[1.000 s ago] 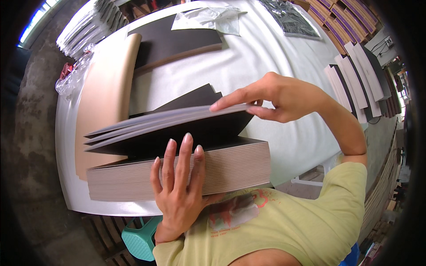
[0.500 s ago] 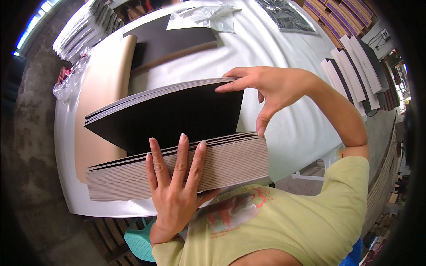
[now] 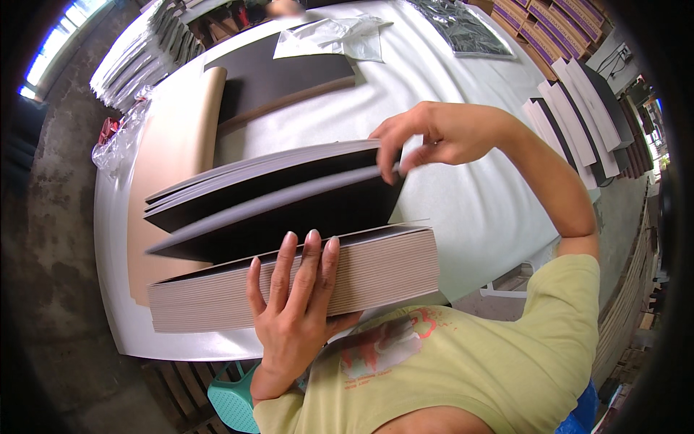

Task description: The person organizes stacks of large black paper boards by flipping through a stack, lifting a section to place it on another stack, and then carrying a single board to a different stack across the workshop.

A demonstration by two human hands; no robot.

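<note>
In front of me a thick stack of black-faced boards [image 3: 390, 267] turns its grey-beige edges toward me. My left hand [image 3: 293, 315] lies against those edges, fingers stretched out over the near top rim. At the far right corner, my right hand [image 3: 434, 137] is closed with thumb and fingers on a black board [image 3: 311, 217], which is tilted up from the stack. Behind it several more boards [image 3: 253, 170] lean away, fanned slightly apart. The right fingertips are a little blurred, and the boards' lower edges are partly hidden.
A tan sheet with a rolled edge [image 3: 173, 137] lies left on the white-covered table [image 3: 470, 130]. Farther off are a dark stack [image 3: 289, 72] and a crumpled plastic bag [image 3: 332, 40]. Board stacks [image 3: 578, 123] stand right; a green stool [image 3: 233, 401] is below the table edge.
My right fingers have closed from a wide spread onto a board's corner. That board has come up off the stack toward the leaning ones. My left fingers have drawn closer together.
</note>
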